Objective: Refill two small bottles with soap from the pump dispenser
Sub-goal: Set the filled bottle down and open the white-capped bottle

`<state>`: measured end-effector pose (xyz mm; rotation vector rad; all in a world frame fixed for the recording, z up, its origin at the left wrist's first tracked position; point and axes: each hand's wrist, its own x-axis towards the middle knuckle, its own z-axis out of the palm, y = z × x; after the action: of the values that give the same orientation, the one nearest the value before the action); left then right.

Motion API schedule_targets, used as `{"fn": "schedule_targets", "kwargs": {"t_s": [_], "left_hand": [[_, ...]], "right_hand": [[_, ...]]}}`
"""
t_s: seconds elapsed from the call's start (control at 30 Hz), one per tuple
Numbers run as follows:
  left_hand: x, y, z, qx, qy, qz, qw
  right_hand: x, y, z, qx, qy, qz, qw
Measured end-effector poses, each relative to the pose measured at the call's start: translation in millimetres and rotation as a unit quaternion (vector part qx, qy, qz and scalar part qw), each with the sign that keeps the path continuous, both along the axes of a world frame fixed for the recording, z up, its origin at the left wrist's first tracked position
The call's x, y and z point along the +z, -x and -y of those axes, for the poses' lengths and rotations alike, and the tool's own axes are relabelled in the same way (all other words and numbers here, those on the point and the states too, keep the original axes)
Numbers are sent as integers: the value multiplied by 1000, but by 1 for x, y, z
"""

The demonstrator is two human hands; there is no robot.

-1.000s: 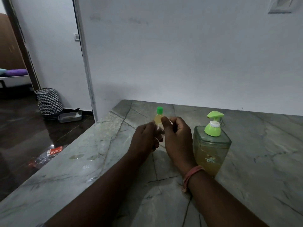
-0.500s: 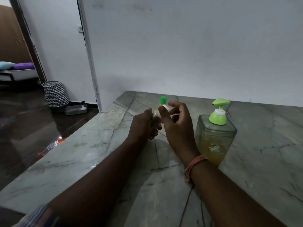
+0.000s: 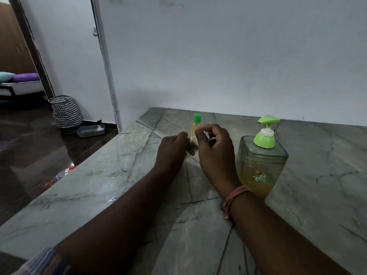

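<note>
Left hand point(image 3: 170, 149) grips clear bottle point(image 3: 191, 147), right hand point(image 3: 213, 147) pinches its cap point(image 3: 207, 135). Keep bottle upright, left of dispenser point(image 3: 261, 165).

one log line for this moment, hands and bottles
left hand: holds clear small bottle | right hand: pinches its cap | green-capped bottle: standing behind | pump dispenser: untouched

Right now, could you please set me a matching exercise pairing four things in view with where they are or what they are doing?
Things:
1. pump dispenser
2. green-capped bottle
3. left hand
4. zigzag basket

Places or states:
A. on the floor by the doorway
B. holding a small clear bottle
C. on the counter, right of both hands
D. standing behind the hands

Pairs: 1-C, 2-D, 3-B, 4-A
</note>
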<state>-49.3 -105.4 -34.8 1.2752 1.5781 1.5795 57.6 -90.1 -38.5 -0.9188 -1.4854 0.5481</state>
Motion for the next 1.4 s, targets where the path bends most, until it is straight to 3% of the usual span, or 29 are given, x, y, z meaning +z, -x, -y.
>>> {"fn": "schedule_targets", "kwargs": {"t_s": [0.13,0.33,0.53,0.67,0.87,1.1,1.27,1.4], "left_hand": [[2,2,1,4,14,28,1000],[3,0,2,10,7,40,999],[1,-1,0,11,0,31,999],[2,5,1,0,-6,-29,1000],[0,1,-3,-6,2,45,999],[-3,5,-7,-1,2,0,1000],[-4,10,-11,-10,-7,78,997],[-5,9,-14,-58,-30,123,990]], "right_hand": [[6,-2,2,89,2,-50,995],[1,-1,-2,-6,32,-31,999],[2,-2,-1,47,-23,-41,998],[6,1,1,82,-28,-42,995],[5,-2,-2,29,-33,-48,998],[9,-2,-2,17,-76,-19,997],[-7,1,-7,-70,26,57,996],[-9,-5,-10,-72,119,102,985]]}}
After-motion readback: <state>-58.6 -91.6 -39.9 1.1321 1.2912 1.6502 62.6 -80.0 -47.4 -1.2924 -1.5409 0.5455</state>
